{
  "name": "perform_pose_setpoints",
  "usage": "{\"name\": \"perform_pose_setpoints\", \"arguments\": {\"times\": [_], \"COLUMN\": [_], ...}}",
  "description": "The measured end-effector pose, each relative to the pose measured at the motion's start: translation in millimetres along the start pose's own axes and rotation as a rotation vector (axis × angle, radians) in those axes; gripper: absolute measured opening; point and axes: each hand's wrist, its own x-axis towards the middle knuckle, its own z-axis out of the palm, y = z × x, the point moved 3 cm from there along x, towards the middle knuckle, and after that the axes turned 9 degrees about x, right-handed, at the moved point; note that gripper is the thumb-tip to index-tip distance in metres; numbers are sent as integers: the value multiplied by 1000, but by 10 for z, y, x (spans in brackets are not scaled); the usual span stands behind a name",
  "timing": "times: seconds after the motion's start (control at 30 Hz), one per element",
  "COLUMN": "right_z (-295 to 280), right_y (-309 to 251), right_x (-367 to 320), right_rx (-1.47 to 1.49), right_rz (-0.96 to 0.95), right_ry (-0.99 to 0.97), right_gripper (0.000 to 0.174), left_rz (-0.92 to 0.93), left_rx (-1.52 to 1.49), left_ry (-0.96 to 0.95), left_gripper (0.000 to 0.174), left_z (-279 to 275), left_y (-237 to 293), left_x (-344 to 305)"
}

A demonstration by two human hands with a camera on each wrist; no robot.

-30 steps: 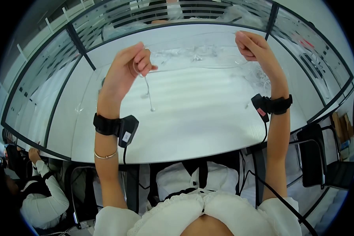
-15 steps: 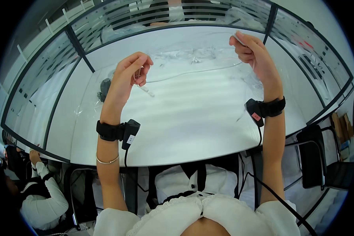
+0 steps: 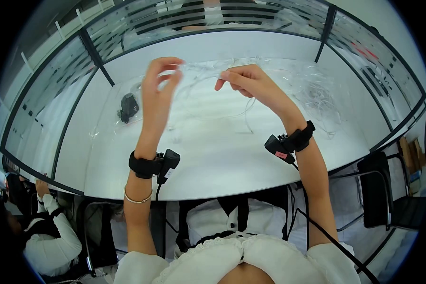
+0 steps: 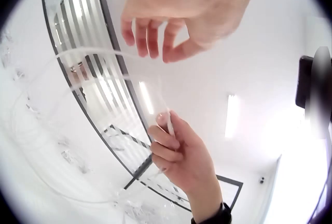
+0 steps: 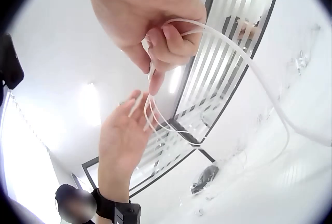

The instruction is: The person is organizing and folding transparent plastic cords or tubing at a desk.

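Observation:
My right hand [image 3: 255, 83] is raised over the table and pinches a thin white cable [image 5: 233, 47] between thumb and index finger. Its other fingers curl around the strands, and loops of the cable hang below towards the table. Facing it at the left is my left hand [image 3: 160, 80], blurred, with fingers spread apart and gently bent. In the left wrist view that left hand [image 4: 181, 11] has a gap between thumb and fingers, with nothing gripped there. Cable strands pass close by its fingers in the right wrist view.
A dark grey bundle in clear plastic [image 3: 128, 106] lies on the white table [image 3: 213, 161] at the left. Coiled white cables [image 3: 322, 104] and clear wrapping lie at the right and back. Framed glass partitions [image 3: 203, 21] enclose the table. Another person [image 3: 52, 232] sits at lower left.
The right hand has moved left and down, bringing the cable towards the left hand. The left hand has let go of its part and spread its fingers. The stretched cable now hangs in slack loops.

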Motion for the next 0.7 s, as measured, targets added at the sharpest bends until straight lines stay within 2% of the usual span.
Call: {"name": "perform_pose_setpoints", "arguments": {"times": [0.07,0.2,0.27,0.5,0.63,0.7], "right_z": [67,49,45,79,61,64], "right_y": [27,231,226,171,167,172], "right_x": [-7,-7,-32,-82,-85,-96], "right_rx": [30,168,162,259,250,271], "right_rz": [15,124,117,110,143,150], "right_ry": [13,-108,-72,-41,-43,-2], "right_gripper": [35,32,32,35,34,33], "left_rz": [217,196,191,241,530,584], "left_rx": [180,260,296,317,561,579], "left_ry": [-118,-189,-198,-103,-20,6], "left_gripper": [20,15,14,14,13,12], "left_z": [189,415,415,417,469,497], "left_y": [240,265,220,197,241,233], "left_x": [-96,-172,-180,-207,-225,-218]}}
